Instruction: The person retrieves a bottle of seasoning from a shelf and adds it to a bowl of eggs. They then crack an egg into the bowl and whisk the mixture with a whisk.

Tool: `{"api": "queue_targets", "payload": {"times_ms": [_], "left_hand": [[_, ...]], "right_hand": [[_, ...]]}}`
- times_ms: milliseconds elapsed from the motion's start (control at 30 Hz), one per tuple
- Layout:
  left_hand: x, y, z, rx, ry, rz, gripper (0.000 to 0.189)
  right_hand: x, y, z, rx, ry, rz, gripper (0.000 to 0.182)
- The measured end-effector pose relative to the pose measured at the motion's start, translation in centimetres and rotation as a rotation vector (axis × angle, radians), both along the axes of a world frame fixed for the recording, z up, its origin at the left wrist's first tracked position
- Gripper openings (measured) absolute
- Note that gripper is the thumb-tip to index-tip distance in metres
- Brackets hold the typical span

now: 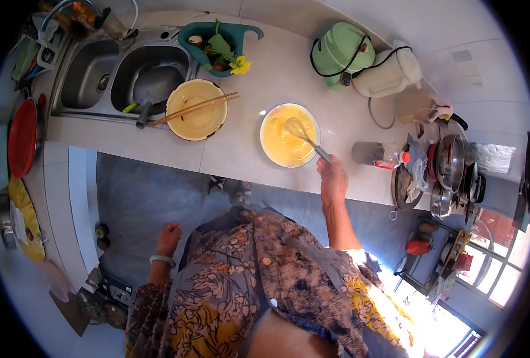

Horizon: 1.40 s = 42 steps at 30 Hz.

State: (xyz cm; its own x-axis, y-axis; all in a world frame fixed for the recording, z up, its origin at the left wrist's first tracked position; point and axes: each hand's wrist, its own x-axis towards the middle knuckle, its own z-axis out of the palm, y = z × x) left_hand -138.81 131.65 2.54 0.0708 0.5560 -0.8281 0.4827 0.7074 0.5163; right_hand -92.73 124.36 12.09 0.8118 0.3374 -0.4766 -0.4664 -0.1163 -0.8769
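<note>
My right hand [333,179] grips the handle of a whisk [307,136]. The whisk's wires rest in yellow liquid, which looks like beaten egg, inside a round white-rimmed bowl [269,156] on the counter. To the left of that bowl is a yellow enamel basin [197,130] with a dark, chipped rim. A pair of wooden chopsticks [198,108] lies across the basin, reaching past its rim on both sides. My left hand [170,236] hangs away from the counter, over the floor, its fingers curled with nothing visible in them; a pale bangle circles the wrist.
A double steel sink [113,115] holding a pan stands at left, beside a green strainer basket [189,49] with scraps and a yellow flower. Behind to the right are a green appliance [343,49] and a white jug [388,74]. A capped bottle [377,154] lies near my right hand; pots [450,163] stand beyond.
</note>
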Motion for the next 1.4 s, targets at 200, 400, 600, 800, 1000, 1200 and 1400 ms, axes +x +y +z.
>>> {"api": "queue_targets", "payload": {"times_ms": [200,400,600,800,1000,1200,1400], "left_hand": [[0.2,0.3,0.5,-0.003,0.003,-0.008,0.020],[0.0,0.3,0.2,0.009,-0.006,-0.001,0.020],[0.3,0.6,0.5,-0.004,0.006,-0.016,0.020],[0.9,0.7,0.9,-0.004,0.029,0.011,0.021],[1.1,0.9,1.0,-0.005,0.032,0.006,0.020],[0.7,0.8,0.6,0.001,0.024,0.003,0.020],[1.1,1.0,1.1,-0.004,0.031,0.013,0.019]], "right_hand": [[0.1,0.2,0.1,0.017,0.004,0.009,0.022],[0.3,0.4,0.1,0.010,-0.009,0.039,0.022],[0.9,0.4,0.3,-0.037,-0.055,0.082,0.025],[1.7,0.5,0.7,-0.077,-0.039,0.094,0.023],[1.6,0.7,1.0,-0.083,-0.073,0.070,0.022],[1.7,0.4,0.3,-0.067,-0.056,0.019,0.023],[1.8,0.1,-0.2,-0.019,-0.043,-0.012,0.024]]}}
